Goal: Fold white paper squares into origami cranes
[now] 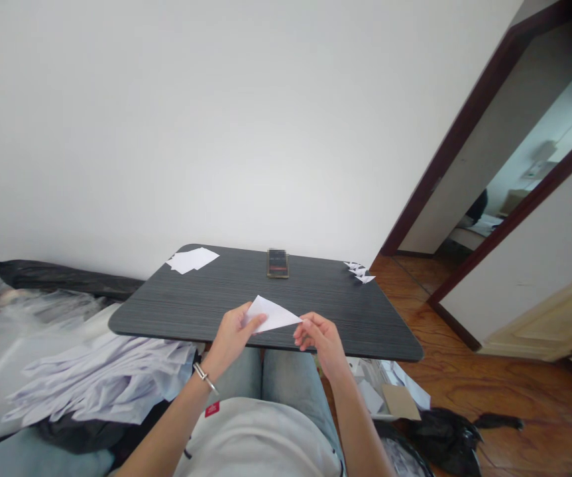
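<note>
Overall, a white wall point(166, 132) fills the view ahead, with a dark-framed doorway point(469, 132) at the right and a wooden floor point(514, 391) below it. A dark grey wood-grain counter point(325, 291) stands against the wall, its near edge at the person's lap. Left of the counter, a heap of white paper sheets point(101, 384) lies on a pale surface, and a long black plastic bag point(61, 277) lies beyond it along the wall. Right of the near corner, an open carton point(400, 401) with white paper in it sits on the floor beside a crumpled black bag point(439, 437). On the counter, a loose stack of white paper point(191, 260) lies at the far left corner, a phone point(278, 263) lies near the middle of the far edge, and small folded paper triangles point(358, 270) sit at the far right corner.

Above the near edge, the left hand point(230, 334), wearing a silver bangle point(205, 377), pinches a folded paper triangle point(270, 315) between thumb and fingers. The right hand point(321, 341) is curled, its fingertips point(300, 336) just by the triangle's pointed tip; whether they grip it cannot be told.
</note>
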`<state>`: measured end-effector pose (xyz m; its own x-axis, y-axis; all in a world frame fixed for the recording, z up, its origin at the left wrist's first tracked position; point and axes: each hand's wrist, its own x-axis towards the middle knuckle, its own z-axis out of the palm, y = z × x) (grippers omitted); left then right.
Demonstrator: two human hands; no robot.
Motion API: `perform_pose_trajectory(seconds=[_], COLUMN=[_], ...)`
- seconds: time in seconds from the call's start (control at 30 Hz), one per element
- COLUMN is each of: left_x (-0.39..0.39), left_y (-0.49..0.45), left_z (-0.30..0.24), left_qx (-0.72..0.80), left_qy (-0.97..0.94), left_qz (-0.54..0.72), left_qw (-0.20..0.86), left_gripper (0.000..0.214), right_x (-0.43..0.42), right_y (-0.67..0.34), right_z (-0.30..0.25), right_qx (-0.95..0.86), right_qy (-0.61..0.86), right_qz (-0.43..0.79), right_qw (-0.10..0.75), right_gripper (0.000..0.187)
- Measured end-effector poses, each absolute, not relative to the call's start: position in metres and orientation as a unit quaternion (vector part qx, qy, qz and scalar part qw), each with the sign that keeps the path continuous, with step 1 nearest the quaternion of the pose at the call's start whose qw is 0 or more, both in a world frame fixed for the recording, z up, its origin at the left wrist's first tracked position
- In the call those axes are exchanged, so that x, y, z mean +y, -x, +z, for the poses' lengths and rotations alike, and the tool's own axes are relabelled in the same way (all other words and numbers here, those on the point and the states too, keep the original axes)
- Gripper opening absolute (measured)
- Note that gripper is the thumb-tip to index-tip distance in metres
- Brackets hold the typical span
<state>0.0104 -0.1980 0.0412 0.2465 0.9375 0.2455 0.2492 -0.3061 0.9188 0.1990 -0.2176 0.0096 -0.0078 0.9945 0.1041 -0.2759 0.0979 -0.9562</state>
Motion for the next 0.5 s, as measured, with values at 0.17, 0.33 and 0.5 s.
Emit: perform_pose_trajectory(seconds=[0.17, 0.33, 0.5], left_x=[-0.199, -0.195, -0.196], left_y=[-0.017, -0.017, -0.016], left_z=[0.041, 0.039, 0.040], left_qx=[0.431, 0.427, 0.400], left_qy=[-0.703, -0.709, -0.696], left_qz=[0.418, 0.398, 0.390], left_qw=[0.381, 0.396, 0.451], left_gripper=[0.028, 0.029, 0.032], right_x=[-0.219, -0.218, -0.219], right_y=[-0.175, -0.169, -0.170], right_z=[0.009, 0.009, 0.010], right_qx=[-0.473, -0.477, -0.494], right_qy=[0.401, 0.423, 0.436], right_qz=[0.549, 0.507, 0.483], right_qw=[0.561, 0.580, 0.577], right_gripper=[0.021, 0.024, 0.026])
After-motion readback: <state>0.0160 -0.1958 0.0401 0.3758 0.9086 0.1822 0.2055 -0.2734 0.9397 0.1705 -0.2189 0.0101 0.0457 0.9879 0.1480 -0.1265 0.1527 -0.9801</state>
